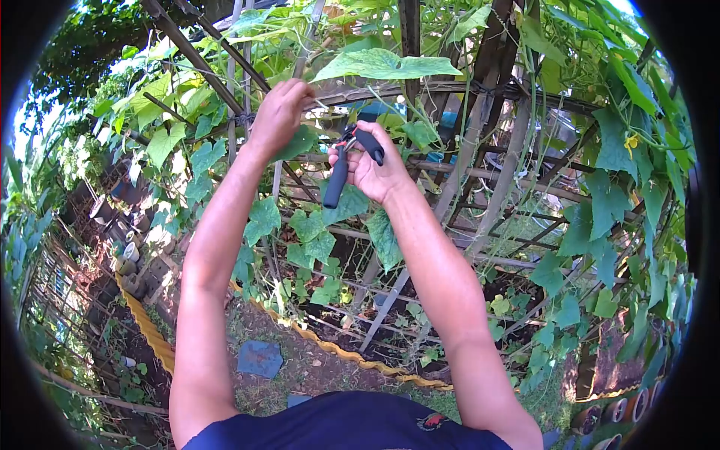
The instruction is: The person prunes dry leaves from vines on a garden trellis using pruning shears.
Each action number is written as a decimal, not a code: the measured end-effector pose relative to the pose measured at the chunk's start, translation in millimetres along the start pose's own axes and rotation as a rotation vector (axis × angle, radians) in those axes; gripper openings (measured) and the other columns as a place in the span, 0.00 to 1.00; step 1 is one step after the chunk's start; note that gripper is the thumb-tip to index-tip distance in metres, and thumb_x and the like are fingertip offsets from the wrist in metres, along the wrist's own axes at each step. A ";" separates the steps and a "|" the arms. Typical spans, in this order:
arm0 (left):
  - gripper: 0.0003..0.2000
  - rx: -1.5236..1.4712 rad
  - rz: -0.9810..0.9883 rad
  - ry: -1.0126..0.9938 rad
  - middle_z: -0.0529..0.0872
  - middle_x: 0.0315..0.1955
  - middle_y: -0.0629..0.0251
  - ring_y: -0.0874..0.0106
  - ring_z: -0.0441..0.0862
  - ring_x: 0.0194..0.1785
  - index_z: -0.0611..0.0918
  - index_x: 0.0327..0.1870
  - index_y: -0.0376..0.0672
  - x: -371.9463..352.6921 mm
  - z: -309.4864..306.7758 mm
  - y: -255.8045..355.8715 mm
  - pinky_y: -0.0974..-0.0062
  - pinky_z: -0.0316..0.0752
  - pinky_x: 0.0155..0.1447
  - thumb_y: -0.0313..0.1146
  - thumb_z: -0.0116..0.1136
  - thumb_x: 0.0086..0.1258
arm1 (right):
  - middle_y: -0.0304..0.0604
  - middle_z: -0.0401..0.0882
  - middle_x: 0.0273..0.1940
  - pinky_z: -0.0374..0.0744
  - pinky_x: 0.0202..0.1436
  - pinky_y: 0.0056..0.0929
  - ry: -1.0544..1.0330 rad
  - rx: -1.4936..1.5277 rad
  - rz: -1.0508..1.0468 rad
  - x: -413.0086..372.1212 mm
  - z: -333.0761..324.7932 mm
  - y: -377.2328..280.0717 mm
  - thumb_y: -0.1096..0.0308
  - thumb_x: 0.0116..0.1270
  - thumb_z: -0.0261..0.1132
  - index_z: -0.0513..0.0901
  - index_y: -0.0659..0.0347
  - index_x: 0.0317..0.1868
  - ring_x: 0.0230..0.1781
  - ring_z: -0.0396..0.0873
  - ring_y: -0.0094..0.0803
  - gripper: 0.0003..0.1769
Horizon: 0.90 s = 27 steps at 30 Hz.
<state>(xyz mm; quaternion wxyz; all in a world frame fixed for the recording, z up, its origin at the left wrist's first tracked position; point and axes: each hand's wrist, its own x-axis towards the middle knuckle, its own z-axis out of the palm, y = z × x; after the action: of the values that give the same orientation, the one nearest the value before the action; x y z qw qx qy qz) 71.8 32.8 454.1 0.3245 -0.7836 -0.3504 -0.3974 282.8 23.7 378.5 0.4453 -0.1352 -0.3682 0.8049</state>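
Note:
My right hand (381,166) holds pruning shears (337,180) with dark handles; the handles are spread apart and the blade end points up into the vines. To its left, my left hand (279,116) is raised at the trellis, with its fingertips pinched together beside a thin stem. What lies between those fingers is too small to make out. A broad green leaf (386,66) spreads just above both hands. Below the shears hang more lobed vine leaves (345,206).
A trellis of wooden poles (491,187) and crossbars stands in front of me, thick with climbing vines. A yellow wavy edging (330,346) runs along the soil. A flat grey slab (259,358) lies on the ground. Pots (637,405) stand at the lower right.

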 end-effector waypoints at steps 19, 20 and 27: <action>0.05 -0.740 -0.835 0.423 0.85 0.40 0.61 0.75 0.81 0.44 0.77 0.47 0.38 -276.6 -26.7 163.6 0.76 0.76 0.50 0.21 0.54 0.74 | 0.56 0.82 0.48 0.81 0.53 0.41 -0.231 -0.242 0.057 -223.8 -47.8 73.5 0.57 0.69 0.59 0.69 0.72 0.66 0.43 0.84 0.40 0.32; 0.05 -0.862 -1.086 0.359 0.85 0.39 0.62 0.77 0.81 0.43 0.77 0.47 0.38 -320.7 -12.5 175.6 0.78 0.75 0.48 0.22 0.54 0.74 | 0.57 0.82 0.48 0.81 0.53 0.41 -0.192 -0.238 0.107 -242.5 -64.7 87.1 0.57 0.69 0.60 0.69 0.73 0.66 0.43 0.84 0.40 0.32; 0.05 -0.943 -1.714 -0.643 0.83 0.23 0.67 0.78 0.78 0.23 0.82 0.33 0.38 -530.2 68.2 156.8 0.79 0.73 0.26 0.24 0.55 0.70 | 0.52 0.86 0.40 0.80 0.37 0.32 0.584 -0.154 0.501 -363.7 -167.3 209.5 0.50 0.68 0.61 0.79 0.63 0.48 0.34 0.86 0.40 0.22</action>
<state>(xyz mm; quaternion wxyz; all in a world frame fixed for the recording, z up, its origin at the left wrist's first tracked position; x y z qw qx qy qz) -7.2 -153.2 -65.1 -0.5177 -0.3873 -0.6704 -0.3641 450.9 -263.8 73.1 0.3095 -0.4774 -0.2408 0.7863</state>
